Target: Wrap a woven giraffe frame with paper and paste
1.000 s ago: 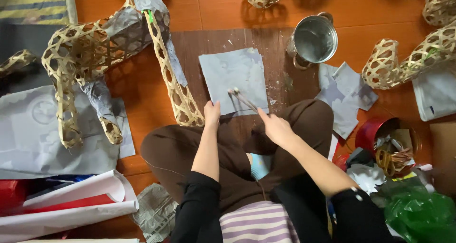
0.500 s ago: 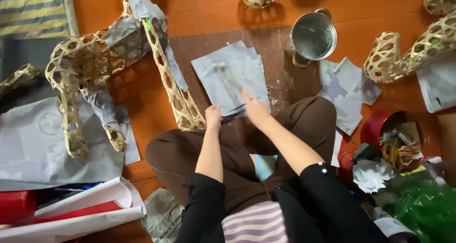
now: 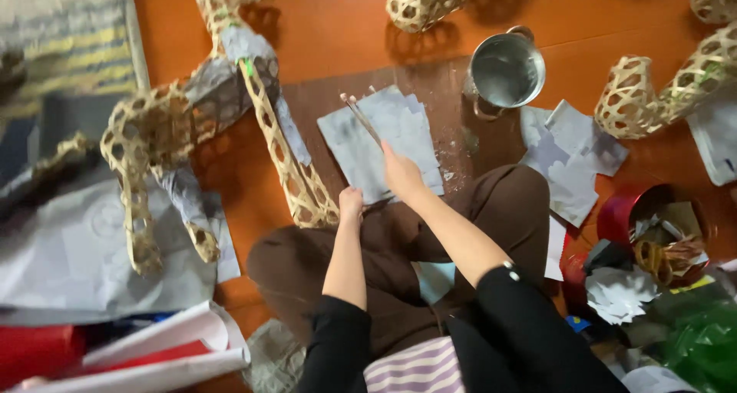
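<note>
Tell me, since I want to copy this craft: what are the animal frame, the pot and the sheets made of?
The animal frame looks like woven bamboo or rattan strips: tan, open lattice. The pot seems polished metal, with a shiny silver inside. The sheets look like thin grey paper, matte and possibly damp.

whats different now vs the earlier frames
The right hand has swept the brush up and left across the grey paper sheets; its tip now sits at the stack's upper left, having been near the lower edge a second ago. The left hand stays at the stack's lower left corner. The metal pot and woven bamboo frame are unmoved.
</note>
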